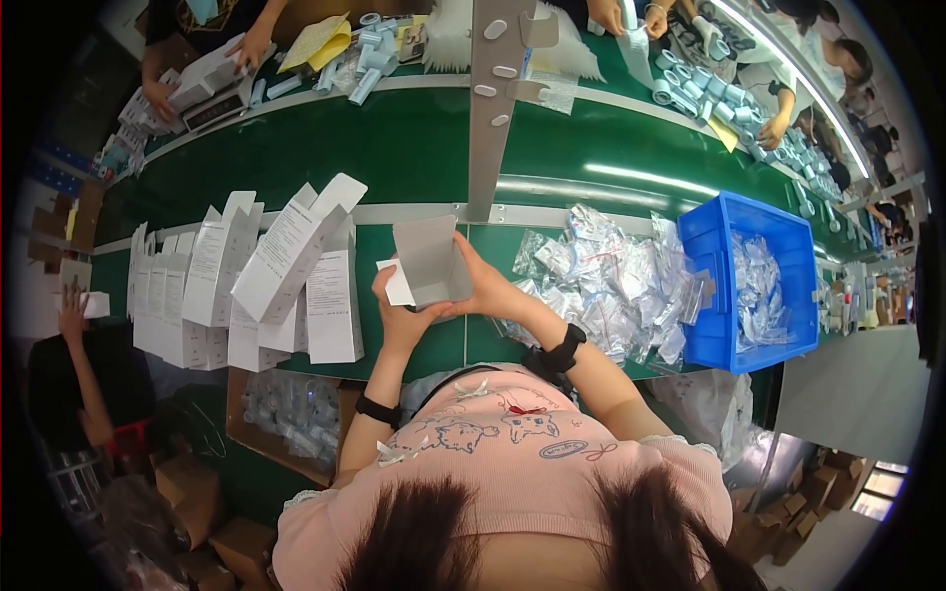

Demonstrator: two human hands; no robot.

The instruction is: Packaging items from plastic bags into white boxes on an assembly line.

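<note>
Between my two hands is a white cardboard box, its top flaps standing up and its grey inside facing me. My left hand grips the box by its lower left side, thumb along the near edge. Around the right side and near edge curls my right hand. To the left stand several white printed boxes with raised flaps, some leaning on one another. On the right, near my right hand, lies a heap of small clear plastic packets.
A blue bin with more packets sits right of the heap. Behind the table edge runs a green conveyor belt, with a metal post rising before it. Co-workers' hands handle parts across the belt. An open carton of plastic-wrapped items stands below, left.
</note>
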